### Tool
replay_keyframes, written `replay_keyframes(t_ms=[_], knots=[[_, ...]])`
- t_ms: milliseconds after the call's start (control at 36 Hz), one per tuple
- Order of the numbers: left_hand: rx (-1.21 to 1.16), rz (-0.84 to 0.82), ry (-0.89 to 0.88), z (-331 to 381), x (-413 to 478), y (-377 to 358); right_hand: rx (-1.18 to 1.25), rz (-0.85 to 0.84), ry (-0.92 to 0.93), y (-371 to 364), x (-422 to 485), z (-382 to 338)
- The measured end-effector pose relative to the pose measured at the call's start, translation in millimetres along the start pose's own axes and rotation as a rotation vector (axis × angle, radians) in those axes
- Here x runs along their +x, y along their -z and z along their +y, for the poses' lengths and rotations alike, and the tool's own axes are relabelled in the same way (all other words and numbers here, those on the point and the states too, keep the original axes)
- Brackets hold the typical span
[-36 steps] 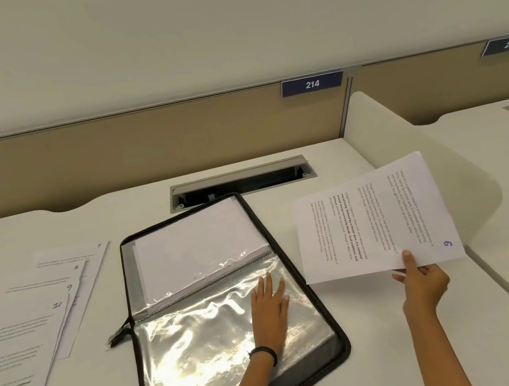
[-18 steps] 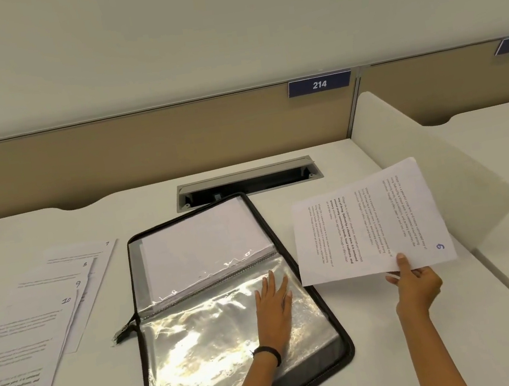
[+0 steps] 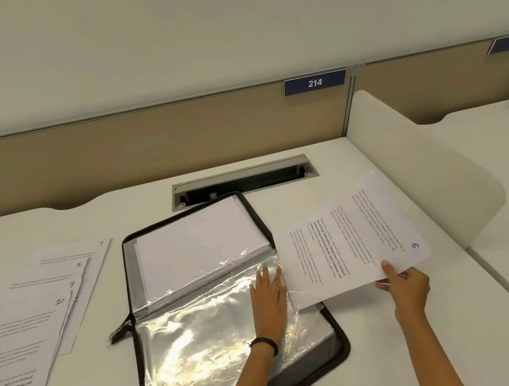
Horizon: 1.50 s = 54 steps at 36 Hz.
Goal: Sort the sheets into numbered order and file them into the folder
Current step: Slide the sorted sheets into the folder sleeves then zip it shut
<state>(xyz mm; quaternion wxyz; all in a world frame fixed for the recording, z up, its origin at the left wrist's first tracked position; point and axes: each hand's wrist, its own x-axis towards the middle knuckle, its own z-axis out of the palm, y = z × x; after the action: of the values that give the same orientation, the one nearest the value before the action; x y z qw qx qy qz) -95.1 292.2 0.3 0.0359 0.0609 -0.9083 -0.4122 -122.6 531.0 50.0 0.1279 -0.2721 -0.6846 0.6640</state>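
Observation:
An open black zip folder (image 3: 341,341) lies in the middle of the white desk, its clear plastic sleeves (image 3: 199,347) spread across the near half. White filed sheets (image 3: 198,243) fill the far half. My left hand (image 3: 268,299) rests flat on the top sleeve near its right edge, fingers straight. My right hand (image 3: 405,289) pinches the near corner of a printed sheet (image 3: 348,245) marked 6 in blue. The sheet's left edge reaches over the folder's right edge, beside my left fingertips.
Several fanned sheets (image 3: 47,287) numbered 7, 8, 9 and 10 lie on the left of the desk. A cable tray slot (image 3: 241,180) sits behind the folder. A white curved divider (image 3: 422,162) stands to the right, with a tan partition behind.
My right hand has brought sheet 6 leftward and lower, so its edge now overlaps the folder's right side. My left hand stays on the sleeve.

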Motion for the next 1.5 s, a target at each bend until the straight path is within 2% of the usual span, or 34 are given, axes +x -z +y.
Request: replay_keyframes(t_ms=[250,389,556,667,722,806,889,1083,1194,1333,1500], knots=[[0.044,0.009,-0.025,-5,-3,-4,-0.038,-0.087,-0.07,22,9,-1],[0.19,-0.015,-0.055,-12,-5,-9,-0.085,-0.187,-0.147,30,9,5],[0.267,-0.017,-0.093,-14,-5,-13,-0.079,-0.222,-0.228,35,6,14],[0.326,-0.041,-0.075,-16,-5,-15,-0.052,-0.174,-0.209,37,7,23],[0.355,-0.055,-0.062,-15,-4,-15,-0.059,-0.089,-0.191,36,8,26],[0.399,-0.064,-0.046,-13,-4,-14,-0.203,0.071,-0.146,34,6,23],[0.391,-0.066,-0.035,-11,-4,-16,-0.374,0.154,-0.054,33,4,19],[0.307,-0.034,-0.032,-13,0,2,-0.701,0.141,0.141,-6,2,26],[0.256,-0.037,-0.034,-10,-2,1,-0.732,0.083,0.21,-17,-1,24],[0.213,-0.034,-0.083,-7,-1,-1,-0.625,-0.047,0.257,-38,-7,24],[0.249,-0.024,-0.073,-7,12,6,-0.513,-0.323,0.383,-75,-10,10]])
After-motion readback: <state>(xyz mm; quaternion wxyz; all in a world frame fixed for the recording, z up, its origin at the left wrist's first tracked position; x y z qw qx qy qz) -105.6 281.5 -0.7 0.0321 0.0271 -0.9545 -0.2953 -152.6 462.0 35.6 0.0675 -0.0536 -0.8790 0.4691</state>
